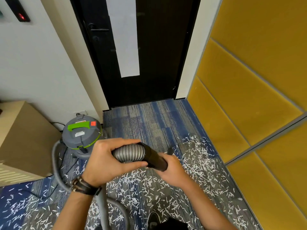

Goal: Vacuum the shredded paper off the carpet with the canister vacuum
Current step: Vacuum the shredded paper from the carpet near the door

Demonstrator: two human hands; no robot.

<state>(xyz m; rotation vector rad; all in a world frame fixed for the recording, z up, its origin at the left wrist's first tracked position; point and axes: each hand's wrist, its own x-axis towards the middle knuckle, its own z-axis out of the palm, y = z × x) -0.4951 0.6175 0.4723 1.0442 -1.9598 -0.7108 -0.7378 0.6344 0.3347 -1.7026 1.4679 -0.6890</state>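
Head view: both hands (106, 161) (173, 170) around hose (131, 152)

left hand (106, 161) and right hand (172, 170) bare; left forearm (73, 211) and right forearm (207, 208) uncovered to frame edge. dark brown wrapped leather strap bracelet (88, 189) on left wrist, with pale and dark beads (76, 182). lower edge: dark lace-up shoe (153, 219), black trouser leg (172, 225).

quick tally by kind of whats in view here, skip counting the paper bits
canister vacuum: 1
hose: 1
black tube: 1
hands: 2 (left hand grips the hose, right hand grips the black tube)
door: 1
cabinet: 1
shredded paper: too many to count
total: 7
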